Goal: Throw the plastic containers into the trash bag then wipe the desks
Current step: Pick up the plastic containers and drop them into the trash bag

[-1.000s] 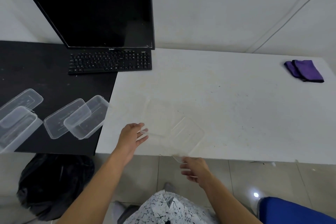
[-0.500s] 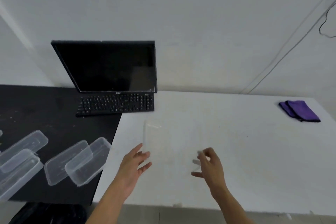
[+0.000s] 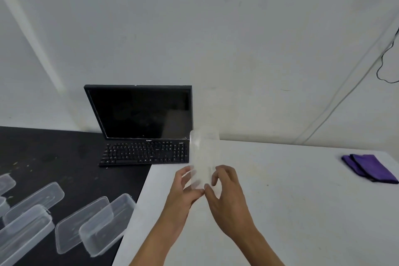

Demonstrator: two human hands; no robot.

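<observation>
Both hands (image 3: 183, 190) (image 3: 226, 192) clasping upright clear container (image 3: 204, 157); monitor (image 3: 140, 112), keyboard (image 3: 146, 154) behind.

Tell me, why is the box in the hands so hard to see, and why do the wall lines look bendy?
Head view: the clear container, held up by the left hand and right hand, is see-through and smeared by motion blur, so it fades into the white desk and wall; the wide-angle lens bows straight lines near the edges; the light is soft, with faint shadows.
</observation>
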